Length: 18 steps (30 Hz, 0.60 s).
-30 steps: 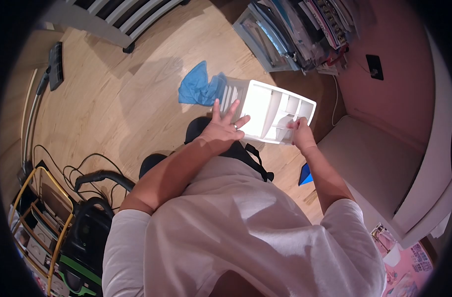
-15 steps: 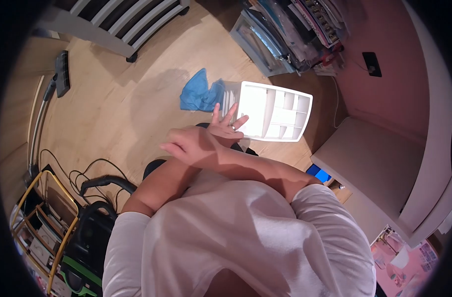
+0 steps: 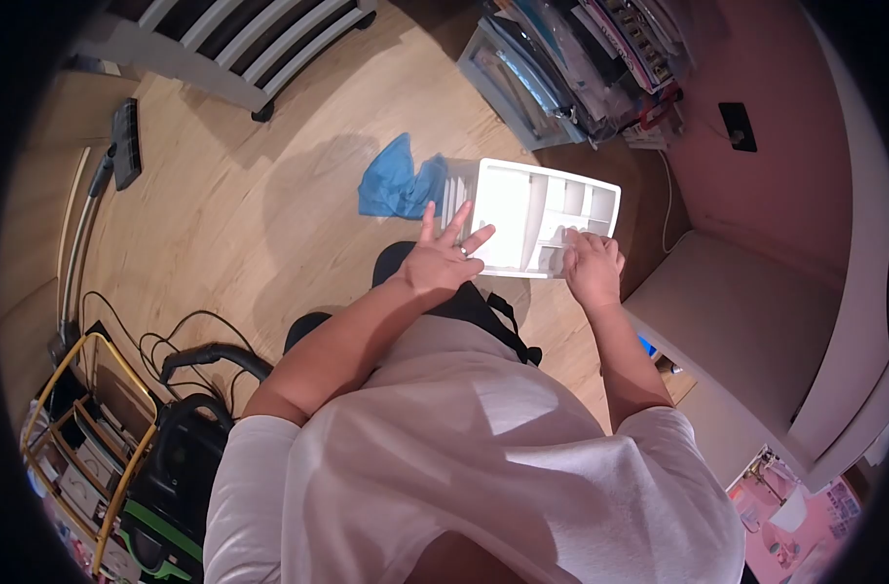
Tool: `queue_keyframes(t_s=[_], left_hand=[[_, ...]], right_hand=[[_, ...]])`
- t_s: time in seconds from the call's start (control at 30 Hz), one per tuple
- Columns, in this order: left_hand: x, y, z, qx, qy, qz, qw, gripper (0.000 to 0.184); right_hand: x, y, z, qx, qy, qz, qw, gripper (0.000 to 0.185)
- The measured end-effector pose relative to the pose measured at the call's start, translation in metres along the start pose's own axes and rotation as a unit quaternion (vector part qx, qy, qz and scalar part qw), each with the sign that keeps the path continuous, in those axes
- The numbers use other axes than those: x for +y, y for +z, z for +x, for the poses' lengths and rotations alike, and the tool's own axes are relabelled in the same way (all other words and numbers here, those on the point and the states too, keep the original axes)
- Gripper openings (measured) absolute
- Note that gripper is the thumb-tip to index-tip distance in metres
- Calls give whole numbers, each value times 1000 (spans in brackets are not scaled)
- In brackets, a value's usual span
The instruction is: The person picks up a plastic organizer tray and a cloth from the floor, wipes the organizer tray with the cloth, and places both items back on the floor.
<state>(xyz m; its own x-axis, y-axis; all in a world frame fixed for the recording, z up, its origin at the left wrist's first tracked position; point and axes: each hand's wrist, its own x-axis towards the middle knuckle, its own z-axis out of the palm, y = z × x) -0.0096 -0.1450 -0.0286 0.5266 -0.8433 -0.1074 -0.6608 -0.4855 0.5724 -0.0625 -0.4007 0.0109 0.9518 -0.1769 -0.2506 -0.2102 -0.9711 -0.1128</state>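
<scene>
A white compartment organizer [image 3: 508,219] stands in front of me, with dividers splitting its right half into small sections. White layered edges [image 3: 454,195] show along its left side. My left hand [image 3: 446,255] has its fingers spread at the organizer's left edge; a ring is on one finger. Over the near right compartments, my right hand [image 3: 592,268] has bent, closed fingers; whatever they may hold is hidden. Crumpled blue material [image 3: 401,183], a cloth or bag, lies just left of the organizer.
A bin packed with folders and papers [image 3: 561,78] is at the back right. A grey slatted unit on casters [image 3: 259,49] stands at the back left. On the left are a floor-cleaning head [image 3: 123,146], black cables and a yellow-framed cart [image 3: 84,389]. A grey desk [image 3: 746,321] is to the right.
My right hand has moved from above my left forearm out to the right, onto the organizer's near compartments. My left hand stays at the organizer's left edge with fingers spread.
</scene>
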Motion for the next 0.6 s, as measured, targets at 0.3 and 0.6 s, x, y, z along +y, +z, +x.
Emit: queue_keyframes(t_s=[0.3,0.6], left_hand=[[1,-4,1,-18,-4,10,1000,8],[-4,12,1,16,13,33,999,16]], right_hand=[[-13,15,6,-55,33,-18,998,34],[-62,-22,-11,-71,-1,513,855,13]])
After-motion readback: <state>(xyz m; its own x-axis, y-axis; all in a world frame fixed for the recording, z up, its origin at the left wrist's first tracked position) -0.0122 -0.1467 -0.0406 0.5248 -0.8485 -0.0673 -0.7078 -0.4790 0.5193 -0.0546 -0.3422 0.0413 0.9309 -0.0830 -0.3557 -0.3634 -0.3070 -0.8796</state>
